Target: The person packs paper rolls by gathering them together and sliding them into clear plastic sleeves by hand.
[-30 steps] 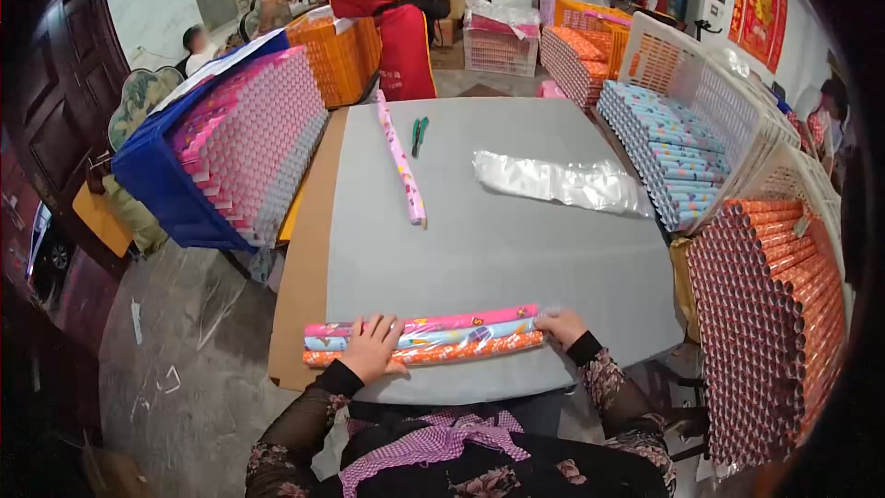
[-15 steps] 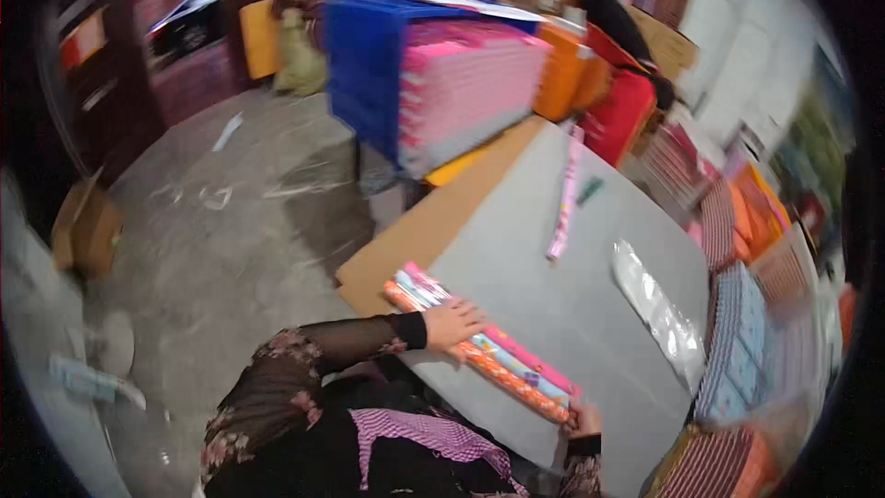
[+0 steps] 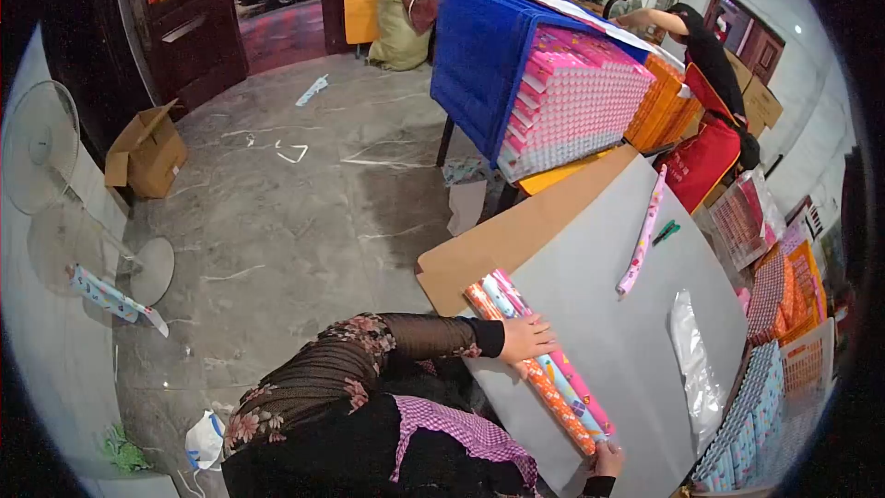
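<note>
Three patterned wrapping-paper rolls [image 3: 564, 389], orange, light blue and pink, lie side by side on a grey tabletop [image 3: 590, 300], shiny as if under clear film. My left hand [image 3: 530, 339] is laid across their upper part, thumb at the near side and fingers over the far side. At the lower end, my right hand [image 3: 607, 459] grips the tips of the rolls between thumb and fingers; part of it is hidden. Farther up the table are a single pink roll [image 3: 645, 235] and green-handled scissors [image 3: 666, 233]. A clear plastic sleeve [image 3: 696, 369] lies to the right.
A blue crate [image 3: 479, 74] packed with pink rolls [image 3: 572, 97] stands beyond the table. Stacked rolls [image 3: 751, 415] line the right edge. Another person [image 3: 710, 55] works at the back. On the floor are a cardboard box [image 3: 147, 152] and a white fan [image 3: 41, 148].
My view has swung left, so the scene sits farther right and is sharper. My hands stay on the rolls; the left hand's fingers look a little straighter.
</note>
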`<control>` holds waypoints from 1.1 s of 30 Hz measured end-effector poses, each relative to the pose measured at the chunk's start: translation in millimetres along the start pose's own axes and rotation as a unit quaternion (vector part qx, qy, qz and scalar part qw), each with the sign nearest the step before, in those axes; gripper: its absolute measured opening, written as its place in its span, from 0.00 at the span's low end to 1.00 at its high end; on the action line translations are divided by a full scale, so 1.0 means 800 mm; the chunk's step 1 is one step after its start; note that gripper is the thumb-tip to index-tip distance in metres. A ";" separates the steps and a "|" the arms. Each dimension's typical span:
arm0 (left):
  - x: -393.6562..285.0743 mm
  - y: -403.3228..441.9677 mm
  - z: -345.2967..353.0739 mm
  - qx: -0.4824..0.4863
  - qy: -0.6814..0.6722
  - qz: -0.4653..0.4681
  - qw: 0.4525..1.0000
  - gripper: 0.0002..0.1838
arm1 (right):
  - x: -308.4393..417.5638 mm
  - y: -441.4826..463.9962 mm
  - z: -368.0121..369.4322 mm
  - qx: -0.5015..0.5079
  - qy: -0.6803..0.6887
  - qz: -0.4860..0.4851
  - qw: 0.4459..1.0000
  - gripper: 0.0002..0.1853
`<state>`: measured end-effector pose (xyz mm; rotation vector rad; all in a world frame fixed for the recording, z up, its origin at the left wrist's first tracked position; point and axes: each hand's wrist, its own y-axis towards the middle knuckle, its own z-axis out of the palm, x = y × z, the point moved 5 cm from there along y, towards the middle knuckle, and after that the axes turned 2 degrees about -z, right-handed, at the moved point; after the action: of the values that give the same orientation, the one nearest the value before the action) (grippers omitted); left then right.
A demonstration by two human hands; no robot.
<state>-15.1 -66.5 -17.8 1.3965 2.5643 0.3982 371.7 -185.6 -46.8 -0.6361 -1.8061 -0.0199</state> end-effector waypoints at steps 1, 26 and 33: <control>0.000 0.000 0.001 -0.005 0.002 0.003 1.000 0.56 | -0.011 0.010 -0.005 0.004 0.000 0.003 1.000 0.05; 0.013 0.003 -0.015 0.064 -0.022 0.012 0.998 0.55 | -0.027 0.011 0.022 0.040 0.135 0.096 0.985 0.07; 0.014 0.003 -0.010 0.036 -0.014 0.029 0.999 0.54 | -0.015 0.014 0.020 0.089 0.073 0.026 0.993 0.08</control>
<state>-21.8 -57.0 -9.9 1.4936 2.5446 0.2952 364.5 -175.9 -66.4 -0.5399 -1.6295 0.1256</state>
